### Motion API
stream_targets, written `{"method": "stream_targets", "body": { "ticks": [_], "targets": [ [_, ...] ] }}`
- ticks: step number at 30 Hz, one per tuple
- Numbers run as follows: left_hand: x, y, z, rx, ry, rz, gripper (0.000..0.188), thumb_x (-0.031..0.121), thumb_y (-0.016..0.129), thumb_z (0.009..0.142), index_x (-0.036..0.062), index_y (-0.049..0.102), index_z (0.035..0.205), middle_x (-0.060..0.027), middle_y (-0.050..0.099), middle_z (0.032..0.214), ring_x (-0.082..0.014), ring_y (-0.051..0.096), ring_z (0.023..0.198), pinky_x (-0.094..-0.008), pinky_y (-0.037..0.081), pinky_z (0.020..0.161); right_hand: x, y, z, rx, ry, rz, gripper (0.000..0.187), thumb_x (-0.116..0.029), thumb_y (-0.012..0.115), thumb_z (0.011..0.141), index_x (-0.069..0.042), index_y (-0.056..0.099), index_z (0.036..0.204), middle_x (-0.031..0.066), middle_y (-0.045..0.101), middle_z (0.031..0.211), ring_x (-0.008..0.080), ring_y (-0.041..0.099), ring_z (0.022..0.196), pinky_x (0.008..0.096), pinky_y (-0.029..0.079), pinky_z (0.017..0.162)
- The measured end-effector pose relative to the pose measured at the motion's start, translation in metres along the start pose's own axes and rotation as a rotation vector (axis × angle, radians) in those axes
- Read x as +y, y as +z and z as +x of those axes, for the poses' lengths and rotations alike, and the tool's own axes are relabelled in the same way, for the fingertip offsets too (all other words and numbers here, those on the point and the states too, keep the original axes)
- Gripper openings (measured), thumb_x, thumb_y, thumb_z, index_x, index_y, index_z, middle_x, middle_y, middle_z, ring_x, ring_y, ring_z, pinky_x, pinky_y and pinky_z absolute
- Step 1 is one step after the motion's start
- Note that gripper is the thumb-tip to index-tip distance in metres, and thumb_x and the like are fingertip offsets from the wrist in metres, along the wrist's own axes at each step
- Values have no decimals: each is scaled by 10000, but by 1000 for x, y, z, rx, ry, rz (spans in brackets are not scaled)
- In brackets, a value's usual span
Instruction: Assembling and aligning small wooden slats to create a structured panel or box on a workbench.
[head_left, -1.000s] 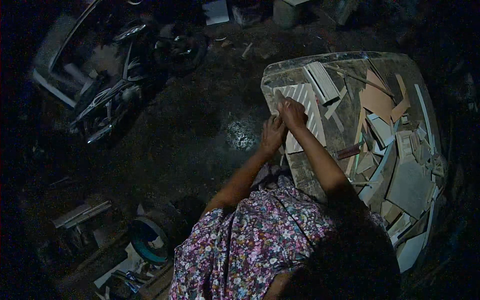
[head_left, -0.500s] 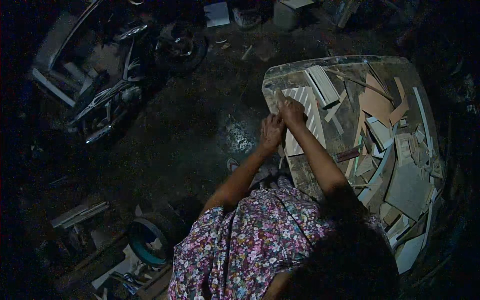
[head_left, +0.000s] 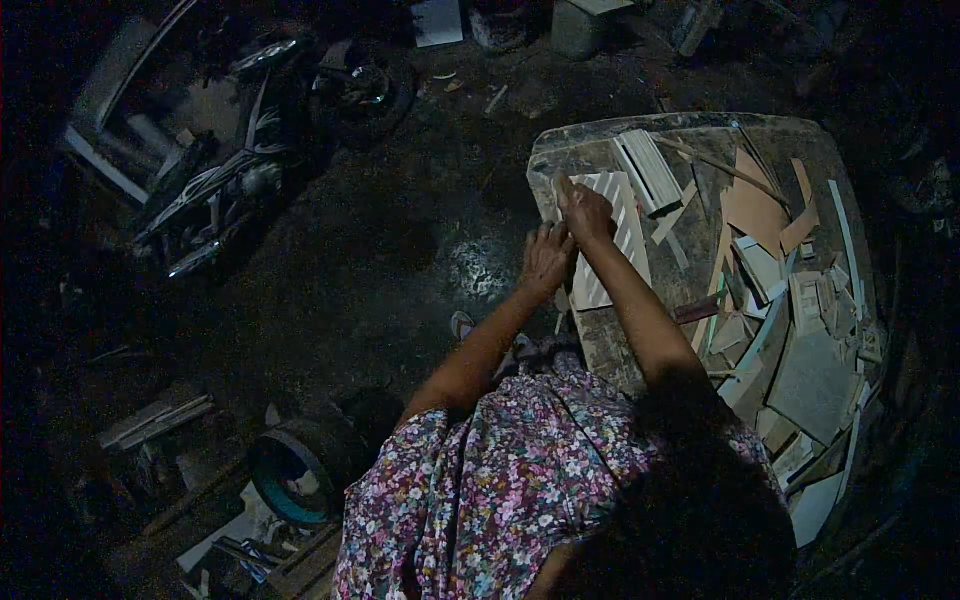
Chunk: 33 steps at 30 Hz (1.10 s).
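In the centre of the frame, a person's two bare hands meet over the left edge of a worn wooden table point(head_left: 612, 350). The right hand point(head_left: 588, 212) is over a pale striped panel point(head_left: 629, 228), its fingers curled in; the dim light hides whether they grasp anything, and a small light-brown shape just beyond the knuckles cannot be made out. The left hand point(head_left: 547, 257) is just beside it, nearer the lower edge of the frame, back upward and fingers pointing toward the panel's left edge; whether it grips or only rests there cannot be told. The panel lies flat near the table's left edge, partly covered by the right hand and forearm. Just to its upper right lies a stack of white strips point(head_left: 648, 172), and at the right of the frame the table bears orange-brown sheets point(head_left: 757, 212), a dark red piece point(head_left: 697, 308), a broad grey board point(head_left: 808, 380) and many offcuts. The person wears a flowered garment point(head_left: 490, 480), filling the bottom centre. A round tub point(head_left: 268, 490) with a teal inside is at lower left, a white sheet point(head_left: 437, 22) at top centre.
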<state>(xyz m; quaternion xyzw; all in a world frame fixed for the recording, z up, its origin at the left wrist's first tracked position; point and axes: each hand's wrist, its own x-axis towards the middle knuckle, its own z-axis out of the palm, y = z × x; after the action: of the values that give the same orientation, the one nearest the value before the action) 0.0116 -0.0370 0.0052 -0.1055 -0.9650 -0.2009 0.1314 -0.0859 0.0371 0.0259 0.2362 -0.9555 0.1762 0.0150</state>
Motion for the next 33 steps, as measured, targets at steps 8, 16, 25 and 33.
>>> {"method": "stream_targets", "body": {
  "ticks": [8,16,25,33],
  "targets": [
    [6,5,4,18,8,45,250,106,469,729,44,486,970,-110,438,1057,-281,382,933,-412,313,738,22,16,1,38,0,-93,330,-299,419,806,-4,545,885,158,553,829,290,533,723,361,430,659],
    [-8,3,-7,-60,-29,38,258,76,482,700,34,489,954,-111,437,1056,-272,391,918,-408,312,731,-7,-3,-11,-62,-8,-9,368,-203,508,758,-71,469,1099,132,545,687,273,528,620,377,425,538],
    [2,-1,3,-72,-44,14,295,89,505,681,32,490,971,-122,452,1025,-281,405,933,-423,317,746,-3,-7,8,107,29,43,253,-247,517,744,3,557,724,141,543,665,273,539,614,388,420,529],
    [-5,14,-9,-159,-128,76,336,137,511,697,30,474,1014,-109,428,1062,-294,371,978,-460,281,839,-14,-11,-16,57,-6,115,322,-286,486,764,27,559,757,157,545,666,292,531,605,387,419,549]
  ]
}}
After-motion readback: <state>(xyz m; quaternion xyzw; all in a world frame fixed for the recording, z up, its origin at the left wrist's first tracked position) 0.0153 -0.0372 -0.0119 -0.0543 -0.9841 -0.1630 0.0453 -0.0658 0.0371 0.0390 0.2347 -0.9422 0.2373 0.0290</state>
